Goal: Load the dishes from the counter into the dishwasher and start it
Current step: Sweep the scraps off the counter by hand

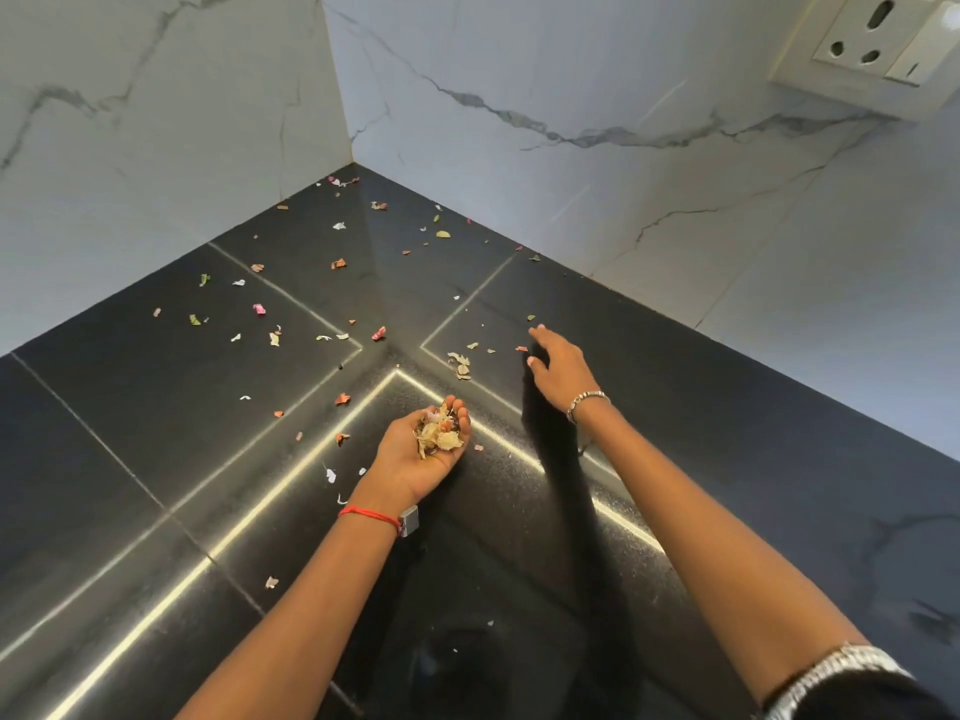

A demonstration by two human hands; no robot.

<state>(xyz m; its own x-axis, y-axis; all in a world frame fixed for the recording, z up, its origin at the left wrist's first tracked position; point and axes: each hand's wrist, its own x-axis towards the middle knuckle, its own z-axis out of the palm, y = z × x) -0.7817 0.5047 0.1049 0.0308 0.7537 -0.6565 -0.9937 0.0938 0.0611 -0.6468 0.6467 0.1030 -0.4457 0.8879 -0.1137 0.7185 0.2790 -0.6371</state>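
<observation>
My left hand [423,454] lies palm up just above the black counter [156,433], cupping a small heap of vegetable peels and scraps [439,431]. My right hand [558,371] reaches further back, palm down, fingers relaxed and hovering over or touching the counter beside a little pile of pale peels [460,365]. More coloured scraps [340,265] are scattered across the counter toward the corner. No dishes and no dishwasher are in view.
White marble-patterned walls [519,85] meet in a corner behind the counter. A wall socket [878,36] sits at the upper right. Bright light strips reflect across the glossy counter surface.
</observation>
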